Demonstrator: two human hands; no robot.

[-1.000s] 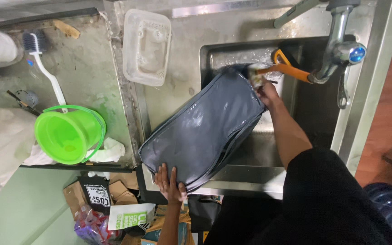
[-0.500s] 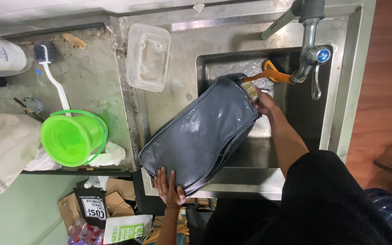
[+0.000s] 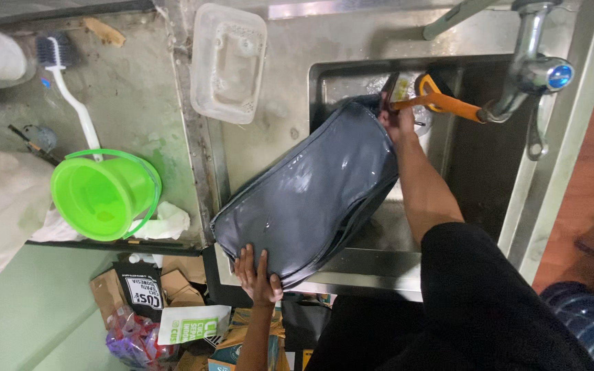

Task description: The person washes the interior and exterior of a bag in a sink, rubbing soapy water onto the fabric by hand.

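Right now your left hand [image 3: 259, 275] lies flat with fingers spread on the near end of the wet grey bag [image 3: 311, 192], pinning it to the sink [image 3: 324, 75] rim. Your right hand [image 3: 397, 117] is closed on its far end, by the orange hose [image 3: 448, 104] from the tap [image 3: 527, 69]. Bag slopes across the basin, likely so water drains. Green bucket [image 3: 104, 196] sits well apart on the bench [image 3: 132, 89].
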